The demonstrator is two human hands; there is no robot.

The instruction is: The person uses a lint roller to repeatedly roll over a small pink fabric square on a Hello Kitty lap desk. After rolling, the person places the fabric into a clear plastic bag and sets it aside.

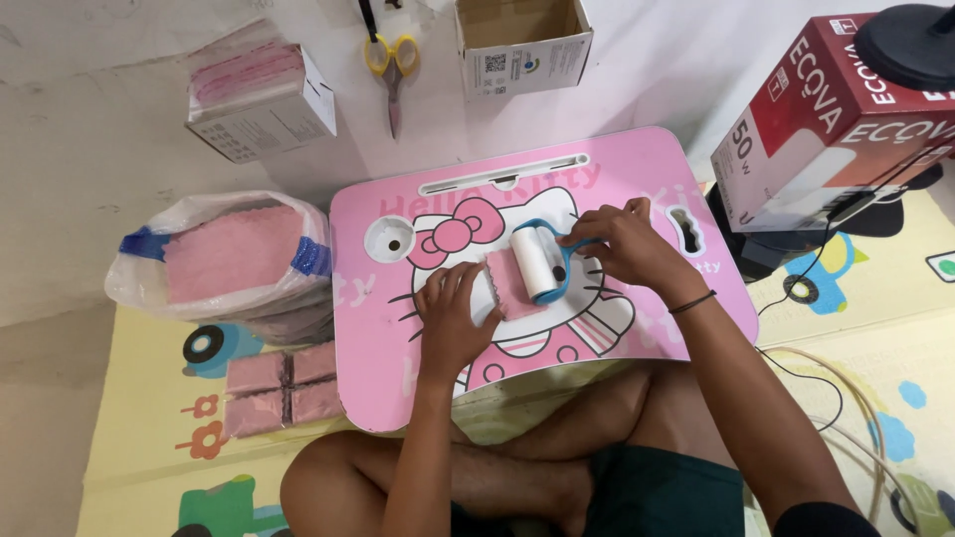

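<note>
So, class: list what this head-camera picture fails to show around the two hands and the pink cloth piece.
- Head view: part of the small pink cloth square lies under the white lint roller with blue handle.
- The roller's handle grip is covered by the right hand.
- The pink lap table beneath the left hand is hidden.
- The black round stand is cut off by the top-right edge.

1. A home floor used as a small workplace: a child's play mat (pixel 149 418) with cartoon vehicles lies underfoot.
2. A pink cartoon lap surface (pixel 617 169) stands over the sitter's crossed legs.
3. Cardboard boxes (pixel 522 40) and a bag of pink cloths (pixel 234 254) sit along the white wall.
</note>
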